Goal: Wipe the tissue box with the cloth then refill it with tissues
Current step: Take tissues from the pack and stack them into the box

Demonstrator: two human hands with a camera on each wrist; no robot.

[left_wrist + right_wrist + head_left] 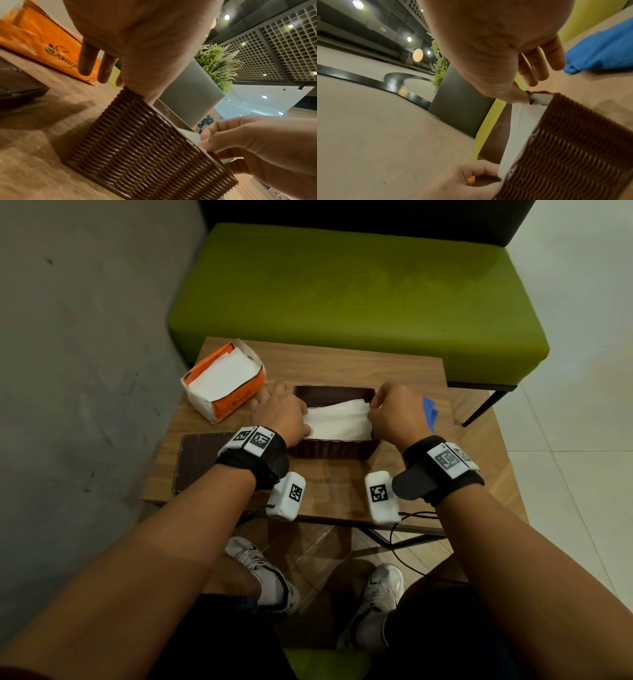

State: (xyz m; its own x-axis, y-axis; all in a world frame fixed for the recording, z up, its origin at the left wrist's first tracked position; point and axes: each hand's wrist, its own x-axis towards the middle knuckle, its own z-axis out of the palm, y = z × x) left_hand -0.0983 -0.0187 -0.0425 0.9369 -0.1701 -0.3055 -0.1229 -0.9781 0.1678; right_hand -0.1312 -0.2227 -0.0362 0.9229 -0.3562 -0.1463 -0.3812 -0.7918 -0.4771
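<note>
Tissues (337, 419) — between both hands, boxed.

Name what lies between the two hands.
In the head view, the white tissue stack in the brown woven box spans from left hand to right hand.

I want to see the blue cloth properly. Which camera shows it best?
The right wrist view: the blue cloth lies big and close on the wooden table, beyond the right hand. The head view shows only a small blue edge poking out behind that hand. The left wrist view does not show it.
</note>
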